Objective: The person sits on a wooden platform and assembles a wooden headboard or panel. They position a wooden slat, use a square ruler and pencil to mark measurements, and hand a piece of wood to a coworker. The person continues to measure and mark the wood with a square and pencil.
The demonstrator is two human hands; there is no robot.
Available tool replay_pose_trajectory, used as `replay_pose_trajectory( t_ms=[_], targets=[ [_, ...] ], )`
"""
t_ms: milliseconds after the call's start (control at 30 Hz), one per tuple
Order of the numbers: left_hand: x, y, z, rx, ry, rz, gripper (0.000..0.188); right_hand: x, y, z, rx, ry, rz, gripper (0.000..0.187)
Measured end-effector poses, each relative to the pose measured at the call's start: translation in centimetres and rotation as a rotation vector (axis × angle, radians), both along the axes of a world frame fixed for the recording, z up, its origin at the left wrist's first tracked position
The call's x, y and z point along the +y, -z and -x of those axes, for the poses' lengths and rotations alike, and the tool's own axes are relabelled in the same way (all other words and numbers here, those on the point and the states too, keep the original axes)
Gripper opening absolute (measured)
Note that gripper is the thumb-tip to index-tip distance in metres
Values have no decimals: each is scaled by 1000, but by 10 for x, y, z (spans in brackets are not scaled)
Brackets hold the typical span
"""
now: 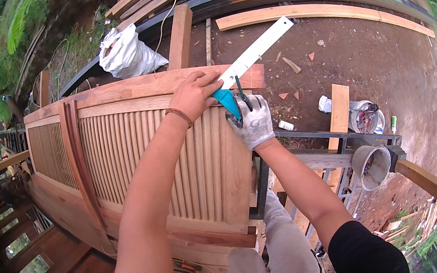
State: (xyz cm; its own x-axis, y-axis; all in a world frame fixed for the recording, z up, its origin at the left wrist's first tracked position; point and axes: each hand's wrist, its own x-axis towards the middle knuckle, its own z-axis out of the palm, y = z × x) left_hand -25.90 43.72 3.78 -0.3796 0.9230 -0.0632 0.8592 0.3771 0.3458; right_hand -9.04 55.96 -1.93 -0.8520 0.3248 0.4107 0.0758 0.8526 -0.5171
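A louvred wooden door panel (pixel 177 159) with slim slats lies flat in front of me. My left hand (pixel 197 96), bare with a beaded bracelet at the wrist, grips a try square by its teal stock (pixel 226 102) near the panel's far right corner. The square's white blade (pixel 257 52) slants out past the far rail (pixel 128 90) over the ground. In a grey-white glove, my right hand (pixel 254 123) is closed around a thin dark pencil (pixel 239 87), which stands upright beside the blade. The pencil's tip is too small to make out.
Dark metal framing (pixel 319 134) supports things at the right, with a loose board (pixel 340 114), a bucket (pixel 372 166) and a tub of tools (pixel 365 117). A wooden post (pixel 180 38) rises beyond the panel. Farther off are a white sack (pixel 126 53) and a long plank (pixel 318 9).
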Motion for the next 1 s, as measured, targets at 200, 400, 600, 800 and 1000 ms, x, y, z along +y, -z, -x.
replay_pose_trajectory(
  t_ms=[200,400,600,800,1000],
  targets=[
    [2,1,6,32,12,10,54,4,2,8,39,-3,-5,50],
    [2,1,6,37,12,-11,54,7,1,9,51,-35,2,50],
    [1,2,7,22,16,-23,54,7,1,8,20,-50,13,50],
    [1,0,7,34,28,-4,55,9,3,9,12,-71,7,52],
    [0,2,7,32,17,-1,55,8,4,9,4,-61,1,52]
  ],
)
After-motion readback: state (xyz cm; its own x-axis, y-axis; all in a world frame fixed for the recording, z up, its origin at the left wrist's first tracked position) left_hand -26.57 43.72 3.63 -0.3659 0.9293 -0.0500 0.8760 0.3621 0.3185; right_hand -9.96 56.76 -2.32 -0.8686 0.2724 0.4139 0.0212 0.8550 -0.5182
